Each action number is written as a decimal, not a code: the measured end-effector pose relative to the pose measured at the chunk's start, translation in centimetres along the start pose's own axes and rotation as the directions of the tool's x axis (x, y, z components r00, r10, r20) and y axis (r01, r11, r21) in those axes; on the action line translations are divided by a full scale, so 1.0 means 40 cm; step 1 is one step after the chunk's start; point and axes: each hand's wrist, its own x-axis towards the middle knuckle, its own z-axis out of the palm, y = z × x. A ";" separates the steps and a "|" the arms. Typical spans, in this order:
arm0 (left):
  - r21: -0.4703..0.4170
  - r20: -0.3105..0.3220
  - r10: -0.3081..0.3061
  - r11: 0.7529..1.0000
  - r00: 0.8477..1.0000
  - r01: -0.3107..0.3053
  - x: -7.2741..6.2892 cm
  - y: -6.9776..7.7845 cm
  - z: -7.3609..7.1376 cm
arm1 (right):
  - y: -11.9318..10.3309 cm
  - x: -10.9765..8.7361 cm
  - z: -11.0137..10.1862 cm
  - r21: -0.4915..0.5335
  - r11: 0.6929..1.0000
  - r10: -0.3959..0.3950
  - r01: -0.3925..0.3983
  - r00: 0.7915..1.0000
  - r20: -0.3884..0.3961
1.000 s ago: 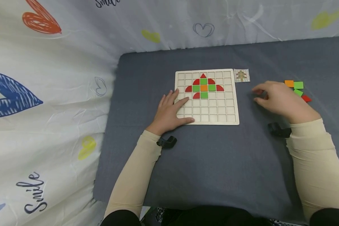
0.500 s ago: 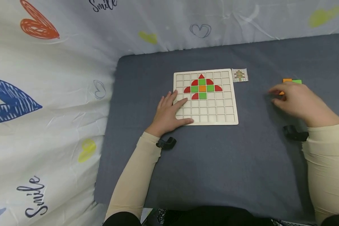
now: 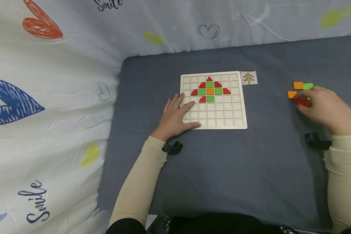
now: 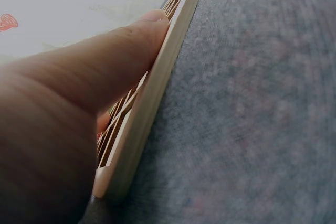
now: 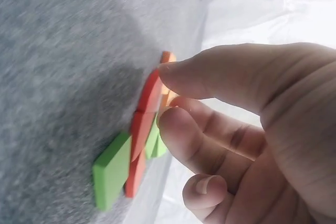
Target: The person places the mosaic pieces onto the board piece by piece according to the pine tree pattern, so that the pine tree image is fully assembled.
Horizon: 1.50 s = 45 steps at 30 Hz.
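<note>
My left hand point(image 3: 175, 117) rests on the left side of a wooden grid board point(image 3: 219, 123), fingers spread. In the left wrist view its thumb point(image 4: 126, 51) lies along the board's near edge. Red, green and orange pieces form a stepped shape on the board's upper half, around an orange square point(image 3: 210, 91). At the right, my right hand point(image 3: 327, 109) is over a small group of loose pieces. Its thumb and index finger stand apart, with the thumb tip right at a rounded red piece point(image 5: 150, 93). A green piece point(image 5: 111, 171) lies beside the red ones.
A small picture card point(image 3: 249, 78) with a tree pattern lies against the board's upper right corner. Orange squares point(image 3: 298, 85) and a green square point(image 3: 308, 86) lie by my right hand. A printed white curtain point(image 3: 175, 26) borders the grey table point(image 3: 237, 175) behind and at left.
My right hand has moved right, from beside the card to the loose pieces. A second orange square and a rounded red piece now show by its fingers. My left hand stays put.
</note>
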 end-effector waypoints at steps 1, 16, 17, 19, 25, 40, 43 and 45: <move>0.000 0.000 0.001 1.000 1.000 -0.001 0.000 0.000 0.000 | 0.003 -0.002 0.001 -0.001 1.000 0.003 -0.003 1.000 -0.002; -0.012 -0.011 0.012 1.000 1.000 -0.013 -0.003 -0.005 0.007 | 0.017 -0.011 0.015 -0.035 0.999 0.040 -0.039 0.999 0.010; -0.012 -0.012 0.013 1.000 1.000 -0.013 -0.002 -0.005 0.008 | 0.017 -0.010 0.015 -0.036 0.999 0.035 -0.035 0.999 0.009; -0.013 -0.013 0.013 1.000 1.000 -0.013 -0.001 -0.005 0.008 | 0.016 -0.009 0.017 -0.034 0.999 0.028 -0.027 1.000 0.007; -0.015 -0.014 0.017 1.000 1.000 -0.017 -0.001 -0.006 0.008 | 0.009 -0.003 0.018 -0.054 0.998 0.019 -0.019 1.000 0.011; -0.015 -0.014 0.016 1.000 1.000 -0.016 -0.001 -0.003 0.002 | -0.016 0.007 0.017 -0.035 0.997 -0.075 0.075 0.997 0.018; -0.014 -0.014 0.014 1.000 1.000 -0.014 -0.001 -0.002 0.002 | -0.022 0.010 0.026 -0.007 0.994 -0.106 0.105 0.994 -0.020; -0.015 -0.013 0.013 1.000 1.000 -0.013 -0.001 -0.002 0.002 | -0.026 0.011 0.032 0.009 0.991 -0.135 0.136 0.989 -0.062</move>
